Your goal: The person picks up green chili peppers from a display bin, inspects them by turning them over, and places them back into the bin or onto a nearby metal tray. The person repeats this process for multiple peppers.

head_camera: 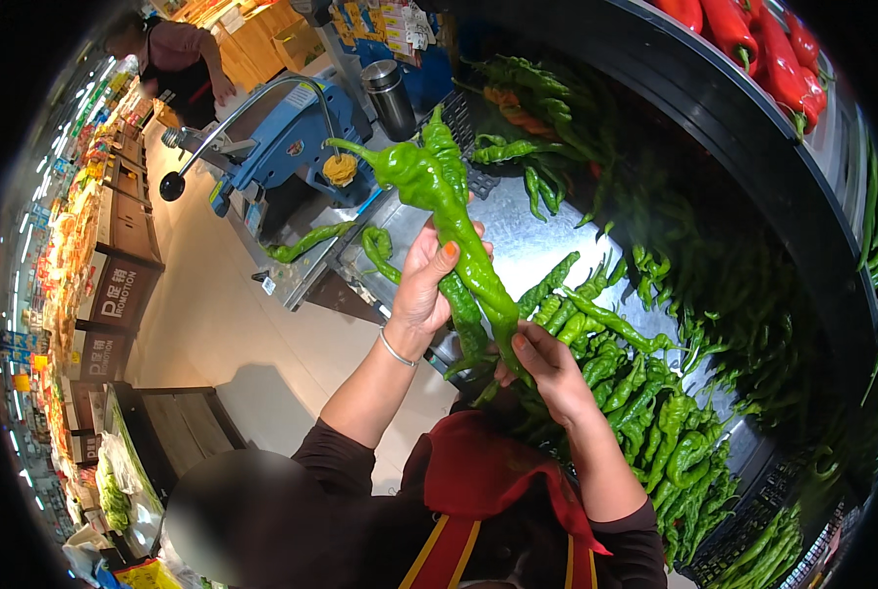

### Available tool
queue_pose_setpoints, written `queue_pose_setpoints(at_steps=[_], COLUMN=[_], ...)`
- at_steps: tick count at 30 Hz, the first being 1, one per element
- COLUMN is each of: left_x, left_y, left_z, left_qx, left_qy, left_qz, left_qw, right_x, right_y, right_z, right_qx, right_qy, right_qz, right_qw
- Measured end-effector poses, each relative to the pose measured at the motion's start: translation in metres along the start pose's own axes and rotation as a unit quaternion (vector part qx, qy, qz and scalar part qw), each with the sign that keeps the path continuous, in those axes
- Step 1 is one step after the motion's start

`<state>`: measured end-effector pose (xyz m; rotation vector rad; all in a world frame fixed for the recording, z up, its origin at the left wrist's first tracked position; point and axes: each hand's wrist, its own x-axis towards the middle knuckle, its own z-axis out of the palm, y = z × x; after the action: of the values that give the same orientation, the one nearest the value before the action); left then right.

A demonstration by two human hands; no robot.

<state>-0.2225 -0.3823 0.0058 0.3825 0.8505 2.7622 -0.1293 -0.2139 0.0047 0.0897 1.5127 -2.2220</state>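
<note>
Several long green peppers are held up before me over a metal counter (509,213). My left hand (428,280) is wrapped around a large bright green pepper (450,213) and a darker green pepper (462,313) beside it. Lower down, my right hand (546,361) pinches the bright pepper's narrow tip between thumb and fingers. To the right of that hand lies a big heap of wrinkled green peppers (634,397). A few loose peppers rest left of my hands, one of them a curled green pepper (310,241) at the counter's edge.
A blue tape bag sealer (281,140) with a curved metal handle stands at the far left, near a steel canister (389,96). Red peppers (770,59) fill the raised shelf at upper right. Another person (177,66) stands beyond the sealer. Promotion display stands (118,287) line the aisle.
</note>
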Motion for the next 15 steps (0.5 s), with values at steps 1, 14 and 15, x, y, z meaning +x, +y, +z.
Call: queue_pose_setpoints(at_steps=[1, 14, 15], left_x=[0.0, 0.033, 0.037], left_y=[0.0, 0.024, 0.026], left_z=[0.002, -0.11, -0.128], left_qx=[-0.002, 0.198, 0.282], left_qy=[0.002, 0.131, 0.198], left_qz=[-0.002, -0.185, -0.21], left_qw=[1.0, 0.954, 0.915], right_x=[-0.001, 0.0, -0.002], right_y=[-0.001, 0.056, 0.062], right_z=[-0.002, -0.018, -0.021], right_qx=[0.034, -0.19, -0.166], right_qy=[-0.016, -0.092, -0.1], right_qz=[0.035, 0.018, 0.018], right_qw=[0.999, 0.977, 0.981])
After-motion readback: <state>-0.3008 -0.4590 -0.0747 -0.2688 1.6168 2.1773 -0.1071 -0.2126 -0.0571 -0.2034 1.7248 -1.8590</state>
